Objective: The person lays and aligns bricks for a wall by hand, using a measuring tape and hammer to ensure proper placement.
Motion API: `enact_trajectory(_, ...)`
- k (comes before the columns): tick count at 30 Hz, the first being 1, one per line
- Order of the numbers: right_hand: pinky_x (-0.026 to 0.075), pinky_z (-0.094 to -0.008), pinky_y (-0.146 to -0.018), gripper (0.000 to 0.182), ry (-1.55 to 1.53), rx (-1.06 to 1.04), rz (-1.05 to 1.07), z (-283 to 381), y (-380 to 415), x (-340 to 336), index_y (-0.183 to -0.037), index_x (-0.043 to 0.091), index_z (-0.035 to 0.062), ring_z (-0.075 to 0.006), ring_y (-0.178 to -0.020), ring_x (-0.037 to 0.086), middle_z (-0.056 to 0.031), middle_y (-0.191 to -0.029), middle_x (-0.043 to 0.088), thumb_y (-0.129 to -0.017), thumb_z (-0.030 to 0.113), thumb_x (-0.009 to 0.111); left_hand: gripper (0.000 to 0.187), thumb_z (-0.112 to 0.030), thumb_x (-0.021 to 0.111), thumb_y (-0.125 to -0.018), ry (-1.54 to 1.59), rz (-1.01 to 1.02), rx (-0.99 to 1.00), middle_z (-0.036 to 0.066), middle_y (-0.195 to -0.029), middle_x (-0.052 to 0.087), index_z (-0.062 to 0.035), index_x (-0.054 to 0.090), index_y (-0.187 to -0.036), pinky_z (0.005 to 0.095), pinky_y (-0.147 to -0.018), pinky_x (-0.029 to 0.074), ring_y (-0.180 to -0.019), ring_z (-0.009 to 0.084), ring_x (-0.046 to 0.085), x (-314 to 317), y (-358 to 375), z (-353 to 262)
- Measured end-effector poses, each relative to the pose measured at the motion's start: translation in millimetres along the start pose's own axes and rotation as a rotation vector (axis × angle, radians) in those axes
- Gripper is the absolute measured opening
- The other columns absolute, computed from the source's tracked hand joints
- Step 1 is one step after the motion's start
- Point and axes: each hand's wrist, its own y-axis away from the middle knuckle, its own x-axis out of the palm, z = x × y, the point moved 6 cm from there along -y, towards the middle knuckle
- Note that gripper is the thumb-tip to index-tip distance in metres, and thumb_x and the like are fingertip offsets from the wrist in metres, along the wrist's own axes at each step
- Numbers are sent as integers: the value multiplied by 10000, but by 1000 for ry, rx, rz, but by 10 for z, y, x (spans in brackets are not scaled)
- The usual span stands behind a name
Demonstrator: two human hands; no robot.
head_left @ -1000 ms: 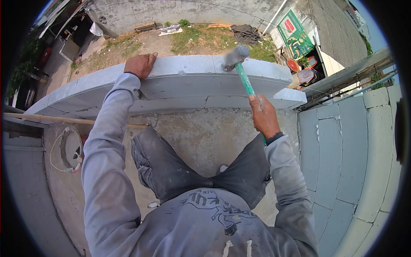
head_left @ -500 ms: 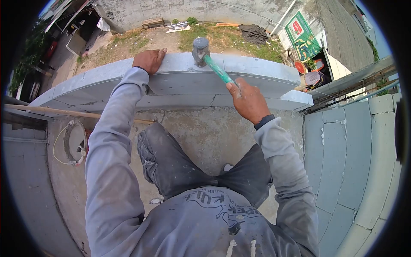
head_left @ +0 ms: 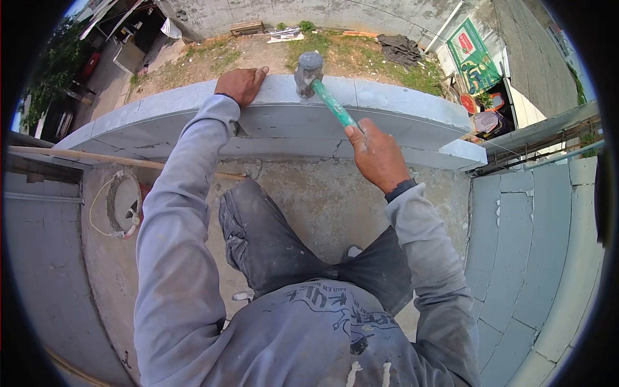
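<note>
My right hand (head_left: pixel 378 155) is wrapped around the green handle of a mallet (head_left: pixel 332 103). The mallet's grey, dusty head is over the top of a low curved-looking wall of pale blocks (head_left: pixel 400 106), overlapping the block surface near a joint. To the left, my left hand (head_left: pixel 240 86) lies over the top edge of the same wall, its fingers bent over the far side and partly hidden, thumb toward the mallet. A thin string runs along the near face of the wall, just below its top.
A wooden pole (head_left: pixel 97 158) slants behind my left arm. On the concrete floor sits a round bucket (head_left: pixel 122 203) with a pale cord. Block walls (head_left: pixel 516 238) rise on both sides. Beyond the low wall are grass, a dark heap of cloth (head_left: pixel 400 50) and a green banner (head_left: pixel 474 58).
The whole view has shifted slightly, so the scene sits further right. My left hand stays on the wall, and the mallet head remains over the block top in my right hand.
</note>
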Motion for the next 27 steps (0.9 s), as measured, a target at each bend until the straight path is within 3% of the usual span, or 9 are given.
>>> enact_trajectory(8,416,-488,-568,356,-155,58,15,-183,250,-69,-855,526,35,-456,-657,539,-234,-648,559,-916,384,497,627,-510,221,-946,-14,11,8,239,-938,631,-45,641,-974,468,-805,453,-892,401,593,12,-13,6)
enact_trajectory(10,430,-411,-551,372,-303,67,-7,-239,336,-229,-863,551,32,-358,-591,571,-182,-619,567,-899,402,536,620,-498,207,-952,-14,19,9,225,-963,634,-56,640,-996,464,-820,455,-908,390,595,13,-5,-17)
enact_trajectory(11,430,-411,-551,372,-297,74,-21,-277,406,-335,-863,551,32,-358,-591,571,-182,-619,567,-899,402,536,610,-498,224,-951,-1,15,3,226,-954,634,-51,635,-1002,464,-818,455,-908,389,595,15,-1,-8)
enact_trajectory(13,421,-335,-541,374,-469,56,-107,-355,534,-636,-863,566,23,-198,-569,551,-108,-611,562,-878,396,586,601,-498,241,-949,8,9,-5,227,-945,635,-45,631,-1008,464,-815,455,-907,389,595,7,-23,7)
enact_trajectory(16,408,-285,-544,367,-420,66,-128,-383,613,-1053,-847,573,14,-106,-598,500,-55,-629,555,-859,377,626,573,-496,272,-946,-13,14,15,218,-960,632,-50,621,-1035,450,-821,453,-923,379,591,29,-34,23)
enact_trajectory(18,406,-286,-542,369,-376,73,-146,-458,684,-1177,-839,568,13,-111,-594,499,-51,-633,549,-856,376,631,532,-480,316,-942,28,12,-5,195,-993,631,-54,613,-1061,426,-831,453,-942,359,590,30,-97,-5)
enact_trajectory(21,401,-286,-536,370,-308,112,-162,-689,709,-1202,-823,557,15,-115,-579,491,-36,-619,529,-857,375,629,496,-465,358,-935,96,-175,138,176,-1030,627,-57,619,-1044,409,-838,452,-951,342,592,50,-82,-430)
enact_trajectory(24,389,-278,-512,370,-369,188,-163,-867,698,-1156,-802,540,25,-105,-550,474,-15,-584,495,-868,382,610,461,-435,454,-915,291,-178,268,180,-1075,619,-39,621,-1080,376,-845,462,-956,338,602,27,-74,-1205)
enact_trajectory(27,365,-254,-460,373,-479,265,-173,-918,729,-1197,-788,525,39,-83,-499,449,1,-555,464,-884,395,581,537,-505,424,-909,276,-187,317,184,-1060,622,-49,599,-1133,395,-865,450,-990,333,588,77,-135,-1880)
